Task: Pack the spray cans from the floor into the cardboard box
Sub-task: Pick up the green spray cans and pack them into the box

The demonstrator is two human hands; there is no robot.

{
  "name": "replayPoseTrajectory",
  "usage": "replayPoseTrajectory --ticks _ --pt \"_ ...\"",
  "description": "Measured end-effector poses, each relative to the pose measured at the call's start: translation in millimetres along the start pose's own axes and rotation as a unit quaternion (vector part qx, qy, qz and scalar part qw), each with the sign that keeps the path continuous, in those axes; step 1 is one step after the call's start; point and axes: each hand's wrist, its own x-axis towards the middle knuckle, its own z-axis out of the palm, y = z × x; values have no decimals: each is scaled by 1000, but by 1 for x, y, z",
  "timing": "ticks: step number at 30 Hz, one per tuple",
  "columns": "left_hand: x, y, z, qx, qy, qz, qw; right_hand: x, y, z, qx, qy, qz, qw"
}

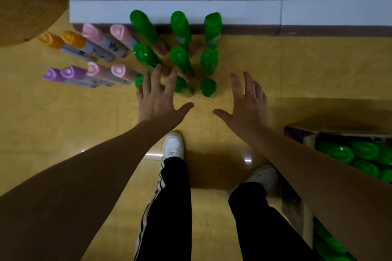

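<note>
Several green-capped spray cans (208, 87) stand upright in rows on the yellow floor by the wall. My left hand (158, 99) is spread open above the nearest left cans and partly covers two of them. My right hand (247, 101) is spread open just right of the front can and holds nothing. The cardboard box (301, 140) sits at the lower right with several green-capped cans (363, 150) inside it; my right forearm hides part of it.
Pink, orange and purple capped cans (95, 70) stand in rows to the left. A brown rounded object (27, 12) is at the upper left. A white and grey wall (212, 10) borders the floor behind the cans. My legs and white shoes (172, 146) are below.
</note>
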Motion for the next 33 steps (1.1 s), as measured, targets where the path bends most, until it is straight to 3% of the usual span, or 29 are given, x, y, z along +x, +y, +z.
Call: replayPoseTrajectory --ticks 11,21,33 --pt "39 -28 47 -55 -46 42 997 58 -36 58 -28 -40 -14 999" --pt "82 -23 90 2 -122 62 991 97 -36 106 7 -75 -18 997" --pt "90 -28 106 -15 -52 76 996 100 -28 121 0 -4 -48 999"
